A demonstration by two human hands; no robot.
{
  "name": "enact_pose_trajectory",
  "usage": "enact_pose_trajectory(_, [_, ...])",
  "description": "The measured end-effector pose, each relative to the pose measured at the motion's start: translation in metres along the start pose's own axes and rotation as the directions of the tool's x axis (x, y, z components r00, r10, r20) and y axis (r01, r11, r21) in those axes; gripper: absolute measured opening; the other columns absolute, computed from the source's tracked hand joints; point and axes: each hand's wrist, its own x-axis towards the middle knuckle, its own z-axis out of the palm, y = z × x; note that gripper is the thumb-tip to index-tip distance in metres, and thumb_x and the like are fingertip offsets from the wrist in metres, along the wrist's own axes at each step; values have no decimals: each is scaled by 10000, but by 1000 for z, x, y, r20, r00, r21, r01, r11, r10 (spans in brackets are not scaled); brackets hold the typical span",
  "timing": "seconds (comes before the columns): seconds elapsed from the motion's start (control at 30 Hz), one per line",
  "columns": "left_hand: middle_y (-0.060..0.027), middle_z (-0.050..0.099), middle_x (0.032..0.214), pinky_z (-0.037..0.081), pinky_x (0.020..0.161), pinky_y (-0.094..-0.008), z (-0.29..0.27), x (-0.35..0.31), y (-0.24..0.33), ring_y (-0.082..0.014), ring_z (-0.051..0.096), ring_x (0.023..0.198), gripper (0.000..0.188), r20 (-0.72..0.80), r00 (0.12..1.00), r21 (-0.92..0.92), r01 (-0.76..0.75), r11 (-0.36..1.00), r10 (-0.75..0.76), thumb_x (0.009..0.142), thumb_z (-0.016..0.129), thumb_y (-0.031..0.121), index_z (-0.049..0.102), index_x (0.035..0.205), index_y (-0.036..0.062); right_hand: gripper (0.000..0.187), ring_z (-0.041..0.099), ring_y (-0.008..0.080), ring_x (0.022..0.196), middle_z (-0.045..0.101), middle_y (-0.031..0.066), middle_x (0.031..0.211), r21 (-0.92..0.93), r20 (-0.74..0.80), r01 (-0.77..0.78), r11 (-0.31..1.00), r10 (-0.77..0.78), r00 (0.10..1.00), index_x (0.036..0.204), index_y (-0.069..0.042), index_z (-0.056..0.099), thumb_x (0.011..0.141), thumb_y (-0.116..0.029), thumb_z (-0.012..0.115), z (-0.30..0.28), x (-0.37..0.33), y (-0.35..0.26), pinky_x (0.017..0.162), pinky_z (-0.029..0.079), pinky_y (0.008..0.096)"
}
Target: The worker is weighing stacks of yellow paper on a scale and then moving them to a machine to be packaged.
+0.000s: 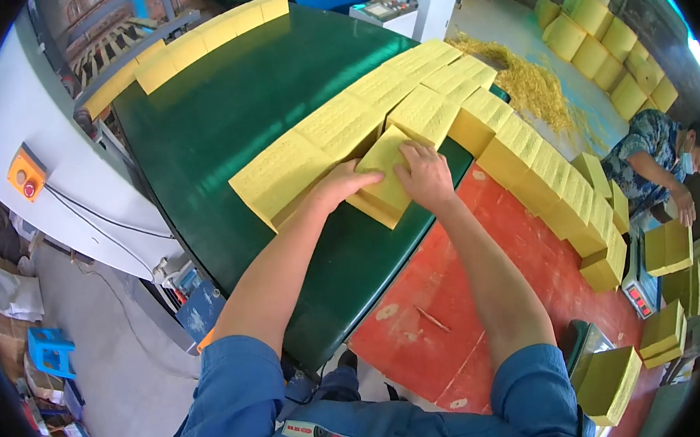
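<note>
My left hand (342, 183) and my right hand (427, 175) grip a block-like stack of yellow paper (386, 151) from its two sides. The left thumb lies over its top, and the other left fingers are partly hidden. That stack sits slightly turned near the edge of the green belt (212, 139). Just beyond it runs a double row of similar yellow paper stacks (330, 125), with a dark gap between them and the held one. Another yellow stack (422, 112) stands close to my right fingertips.
A red table (483, 233) adjoins the belt, bearing a curved row of yellow stacks (535, 163). At right a person (648, 146) handles a stack beside a scale (640, 294). A white machine with a stop button (27, 176) stands left. Yellow shavings (524, 77) lie on the floor.
</note>
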Motion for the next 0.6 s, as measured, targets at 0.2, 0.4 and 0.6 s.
enact_pose_trajectory(0.2, [-65, 637, 1163, 446, 810, -314, 29, -30, 18, -176, 584, 991, 697, 180, 971, 121, 135, 983, -155, 797, 733, 443, 533, 1367, 94, 380, 588, 343, 1078, 637, 149, 1165, -99, 141, -54, 994, 67, 988, 1135, -27, 615, 830, -249, 654, -48, -36, -7, 903, 481, 452])
enact_pose_trajectory(0.4, [-108, 641, 1233, 430, 984, -326, 105, -52, 17, -183, 582, 1118, 630, 520, 854, 115, -106, 988, 31, 840, 736, 326, 532, 1349, 16, 271, 591, 330, 960, 625, 142, 1022, -192, -44, -228, 954, 224, 974, 997, -40, 629, 804, -228, 660, -112, -158, -2, 799, 503, 456])
enact_pose_trajectory(0.6, [-188, 646, 1228, 452, 998, -377, 205, -137, 26, -275, 608, 1166, 654, 662, 749, 248, -246, 937, 21, 816, 732, 341, 523, 1330, -6, 294, 551, 303, 1020, 603, 98, 1109, -119, -270, -456, 882, 413, 870, 1035, -69, 640, 778, -203, 687, -169, -312, -28, 853, 458, 442])
